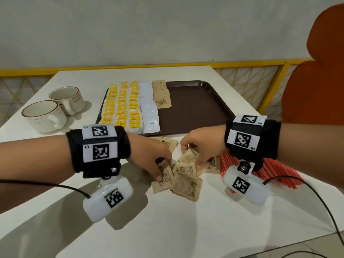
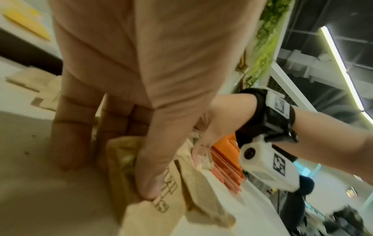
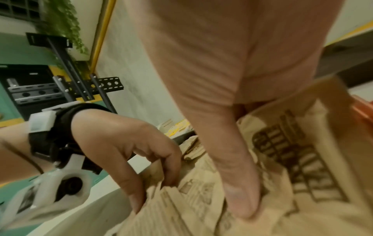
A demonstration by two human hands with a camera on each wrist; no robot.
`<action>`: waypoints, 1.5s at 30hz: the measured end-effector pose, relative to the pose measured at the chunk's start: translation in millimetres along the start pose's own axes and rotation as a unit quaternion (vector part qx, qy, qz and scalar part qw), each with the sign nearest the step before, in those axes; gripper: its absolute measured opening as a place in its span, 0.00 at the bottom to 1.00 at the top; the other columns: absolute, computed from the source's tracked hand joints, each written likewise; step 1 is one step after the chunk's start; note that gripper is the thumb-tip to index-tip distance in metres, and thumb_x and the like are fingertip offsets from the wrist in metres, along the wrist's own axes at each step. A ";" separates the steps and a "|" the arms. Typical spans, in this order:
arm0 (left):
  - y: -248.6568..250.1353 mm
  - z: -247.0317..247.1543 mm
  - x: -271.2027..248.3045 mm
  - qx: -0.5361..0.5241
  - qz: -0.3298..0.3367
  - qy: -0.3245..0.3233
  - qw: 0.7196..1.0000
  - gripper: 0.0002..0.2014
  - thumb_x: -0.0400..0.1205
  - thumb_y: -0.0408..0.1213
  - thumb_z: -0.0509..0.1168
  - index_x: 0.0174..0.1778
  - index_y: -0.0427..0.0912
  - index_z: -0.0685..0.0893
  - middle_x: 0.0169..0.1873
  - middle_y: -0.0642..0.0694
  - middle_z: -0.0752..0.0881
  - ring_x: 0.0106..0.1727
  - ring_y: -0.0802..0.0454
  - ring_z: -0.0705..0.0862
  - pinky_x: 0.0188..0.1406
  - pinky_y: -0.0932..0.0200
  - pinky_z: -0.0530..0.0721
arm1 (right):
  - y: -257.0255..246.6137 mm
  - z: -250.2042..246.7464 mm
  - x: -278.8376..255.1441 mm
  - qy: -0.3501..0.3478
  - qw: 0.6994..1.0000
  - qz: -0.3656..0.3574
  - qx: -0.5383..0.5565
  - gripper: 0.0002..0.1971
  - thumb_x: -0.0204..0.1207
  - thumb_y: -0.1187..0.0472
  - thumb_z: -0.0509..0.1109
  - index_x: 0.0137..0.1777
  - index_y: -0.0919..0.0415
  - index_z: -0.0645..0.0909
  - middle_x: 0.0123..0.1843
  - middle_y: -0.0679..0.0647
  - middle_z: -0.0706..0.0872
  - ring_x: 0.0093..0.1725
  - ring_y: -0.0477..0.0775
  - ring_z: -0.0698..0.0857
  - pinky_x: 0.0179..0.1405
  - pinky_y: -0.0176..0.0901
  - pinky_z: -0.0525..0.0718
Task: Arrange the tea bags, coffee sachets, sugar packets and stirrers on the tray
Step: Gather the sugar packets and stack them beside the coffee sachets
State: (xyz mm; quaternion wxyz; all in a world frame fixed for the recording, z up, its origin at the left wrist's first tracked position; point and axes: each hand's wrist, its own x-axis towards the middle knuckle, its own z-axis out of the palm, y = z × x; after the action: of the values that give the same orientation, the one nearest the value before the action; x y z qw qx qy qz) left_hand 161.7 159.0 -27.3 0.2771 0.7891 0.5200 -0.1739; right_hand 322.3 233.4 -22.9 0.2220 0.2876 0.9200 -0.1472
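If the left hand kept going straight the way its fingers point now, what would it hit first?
The left hand points down and right into the loose brown sugar packets; its thumb already pinches one. Beyond that pile, probably the right hand, though depth is unclear.

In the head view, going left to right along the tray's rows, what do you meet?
Yellow tea bags → white coffee sachets → brown sugar packets → bare tray.
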 end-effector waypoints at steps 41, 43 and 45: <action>-18.1 41.5 -1.1 -0.635 -0.005 0.415 0.651 0.09 0.71 0.25 0.74 0.42 0.37 0.81 0.29 0.40 0.86 0.25 0.54 0.81 0.22 0.65 0.78 | 0.7 29.3 9.8 0.206 0.624 -0.167 0.735 0.13 0.78 0.75 0.63 0.62 0.70 0.78 0.61 0.70 0.84 0.54 0.61 0.87 0.54 0.53 0.88; -17.4 41.9 0.2 -0.624 -0.005 0.435 0.649 0.06 0.73 0.27 0.74 0.41 0.37 0.83 0.30 0.40 0.87 0.24 0.55 0.82 0.22 0.66 0.77 | -2.4 30.7 8.5 0.183 0.646 -0.176 0.720 0.13 0.78 0.76 0.62 0.61 0.71 0.78 0.55 0.67 0.87 0.51 0.57 0.89 0.50 0.48 0.89; -15.5 42.3 0.6 -0.619 0.003 0.451 0.643 0.05 0.74 0.28 0.73 0.42 0.37 0.84 0.32 0.41 0.87 0.26 0.57 0.84 0.24 0.66 0.79 | -4.8 32.0 8.0 0.176 0.659 -0.179 0.709 0.13 0.78 0.77 0.62 0.62 0.73 0.77 0.53 0.65 0.87 0.48 0.54 0.89 0.48 0.44 0.89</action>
State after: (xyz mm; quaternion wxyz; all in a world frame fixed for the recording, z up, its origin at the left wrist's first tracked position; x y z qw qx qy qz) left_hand 148.3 138.0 -64.9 0.4327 0.4161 0.5648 0.5662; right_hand 323.9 220.5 -53.6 -0.2453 0.2082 0.5928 -0.7383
